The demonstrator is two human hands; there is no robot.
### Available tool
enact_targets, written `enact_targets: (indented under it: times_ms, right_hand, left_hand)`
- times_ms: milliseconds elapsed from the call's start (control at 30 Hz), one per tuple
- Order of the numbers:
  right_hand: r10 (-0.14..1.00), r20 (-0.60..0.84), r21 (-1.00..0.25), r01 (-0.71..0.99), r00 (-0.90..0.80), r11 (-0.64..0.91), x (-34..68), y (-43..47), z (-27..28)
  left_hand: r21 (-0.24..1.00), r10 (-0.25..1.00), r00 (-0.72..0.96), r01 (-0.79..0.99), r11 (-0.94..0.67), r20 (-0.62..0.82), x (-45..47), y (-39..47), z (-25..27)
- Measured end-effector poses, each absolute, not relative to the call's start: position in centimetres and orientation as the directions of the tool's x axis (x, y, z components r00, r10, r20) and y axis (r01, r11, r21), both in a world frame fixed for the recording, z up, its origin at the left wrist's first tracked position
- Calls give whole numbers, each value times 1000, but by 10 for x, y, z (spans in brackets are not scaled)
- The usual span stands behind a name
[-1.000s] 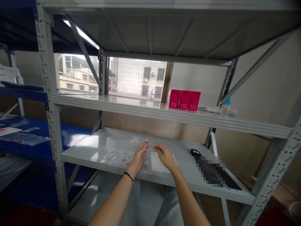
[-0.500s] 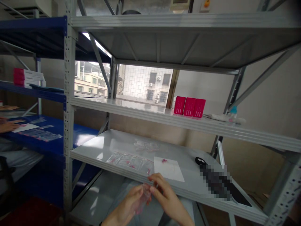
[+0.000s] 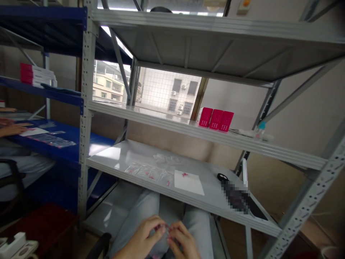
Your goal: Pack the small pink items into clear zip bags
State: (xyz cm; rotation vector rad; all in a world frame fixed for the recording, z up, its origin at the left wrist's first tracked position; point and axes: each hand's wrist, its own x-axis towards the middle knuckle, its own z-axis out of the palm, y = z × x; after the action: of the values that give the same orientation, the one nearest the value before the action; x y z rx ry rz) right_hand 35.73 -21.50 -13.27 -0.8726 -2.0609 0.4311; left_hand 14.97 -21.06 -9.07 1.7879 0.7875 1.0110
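Over my lap, my left hand (image 3: 148, 233) and my right hand (image 3: 183, 239) meet fingertip to fingertip. Both are closed in a pinch on the edge of a small clear plastic bag (image 3: 167, 230). Most of the bag is hidden by my fingers, and a faint pink patch shows low between the wrists. On the grey shelf (image 3: 210, 187) ahead lie several clear bags (image 3: 149, 173) in a row, with small pink pieces inside. Beside them is a white sheet of paper (image 3: 190, 183) bearing a little heap of pink pieces (image 3: 185, 175).
More clear bags (image 3: 165, 158) lie farther back. A black object (image 3: 222, 177), partly pixelated, rests at the right. Pink boxes (image 3: 216, 119) and a blue-capped bottle (image 3: 261, 129) stand on the upper shelf. At the left, a co-worker's hands (image 3: 13, 127) are over a blue shelf (image 3: 88, 144).
Both hands have come down from the shelf edge to over my lap, with the bag. My right hand's fingers have closed in toward the left. The view has tilted and shifted slightly.
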Motion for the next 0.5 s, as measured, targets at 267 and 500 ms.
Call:
enact_targets:
  times_ms: [267,500]
  right_hand:
    - [902,391,-782,452,-181,429,351,-247,-119]
    - [931,333,-809,461,-151,364,355,-252,-125]
  left_hand:
    - [821,820,408,235,-520,402,144,-229,-84]
    - [785,806,430,285,-549,407,140,-240,-78]
